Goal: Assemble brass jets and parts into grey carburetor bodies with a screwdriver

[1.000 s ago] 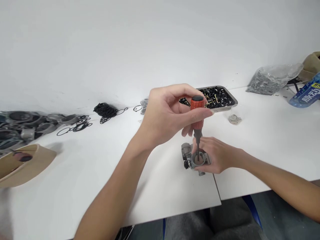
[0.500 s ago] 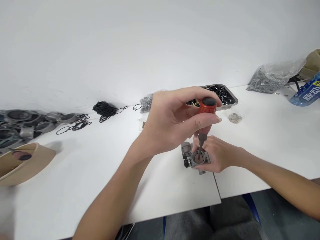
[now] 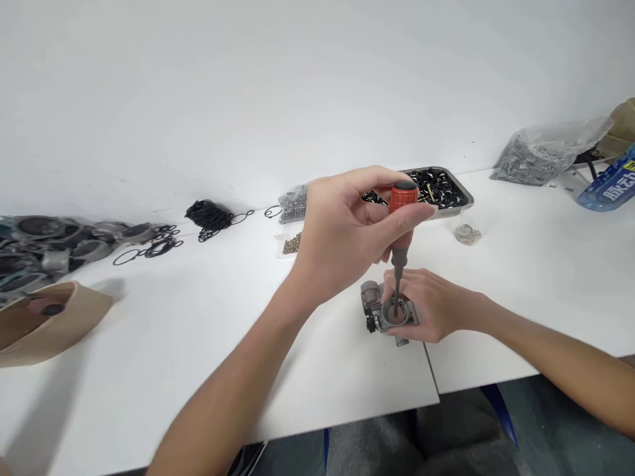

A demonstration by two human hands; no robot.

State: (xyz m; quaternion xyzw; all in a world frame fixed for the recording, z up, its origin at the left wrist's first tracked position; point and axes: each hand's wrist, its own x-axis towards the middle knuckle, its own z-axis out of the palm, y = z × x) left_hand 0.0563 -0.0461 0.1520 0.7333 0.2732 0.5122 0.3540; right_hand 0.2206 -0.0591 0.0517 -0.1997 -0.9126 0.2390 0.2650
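Observation:
My left hand (image 3: 354, 228) is closed around the red handle of a screwdriver (image 3: 403, 218), which has a black cap. The screwdriver stands nearly upright, and its shaft reaches down into the round bore of a grey metal carburetor (image 3: 370, 297). The tip is inside the bore, and I cannot tell what it touches there. Wrapped about the right side of the carburetor is my right hand (image 3: 431, 307), pressing it to the white table. A black knurled knob sticks out on the carburetor's left side.
Behind my hands sits a metal tray (image 3: 464, 201) of small black parts. A clear bag of grey parts (image 3: 528, 158) and a blue bottle (image 3: 608, 188) stand right. Left are a beige bin (image 3: 74, 324), a pile of grey castings (image 3: 49, 248) and black rubber rings (image 3: 208, 218).
My left hand and the screwdriver handle have shifted slightly left, so the screwdriver stands more upright. My right hand and the carburetor stay in nearly the same place.

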